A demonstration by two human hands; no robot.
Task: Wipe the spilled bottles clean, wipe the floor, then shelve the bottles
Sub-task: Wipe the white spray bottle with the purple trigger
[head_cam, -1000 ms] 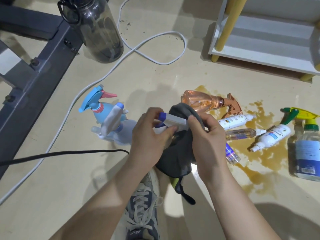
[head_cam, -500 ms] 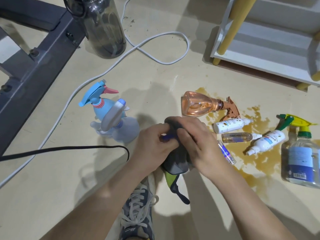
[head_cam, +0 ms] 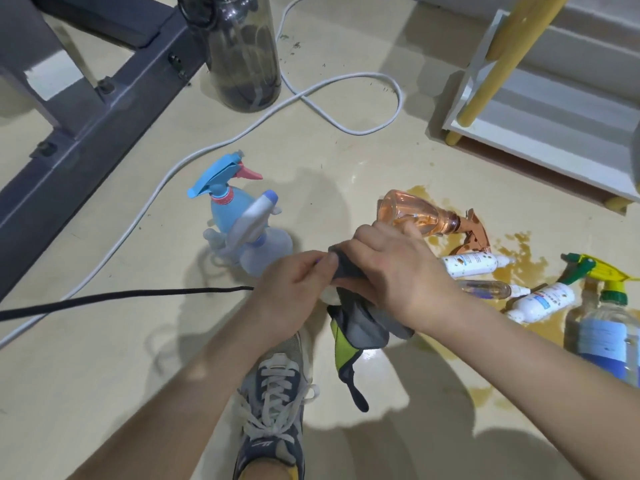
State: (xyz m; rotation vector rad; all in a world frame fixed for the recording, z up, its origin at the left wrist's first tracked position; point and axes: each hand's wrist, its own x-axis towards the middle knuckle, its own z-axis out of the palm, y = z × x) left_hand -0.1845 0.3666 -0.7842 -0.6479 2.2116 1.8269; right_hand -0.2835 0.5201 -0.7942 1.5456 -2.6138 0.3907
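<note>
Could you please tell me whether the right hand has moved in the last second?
Yes. The right hand slid left to meet the left hand, judged against the lying orange spray bottle.

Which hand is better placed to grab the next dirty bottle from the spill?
Right hand: it is beside the spotted white bottle in the brown spill, though it grips the cloth. Left hand is farther.
</note>
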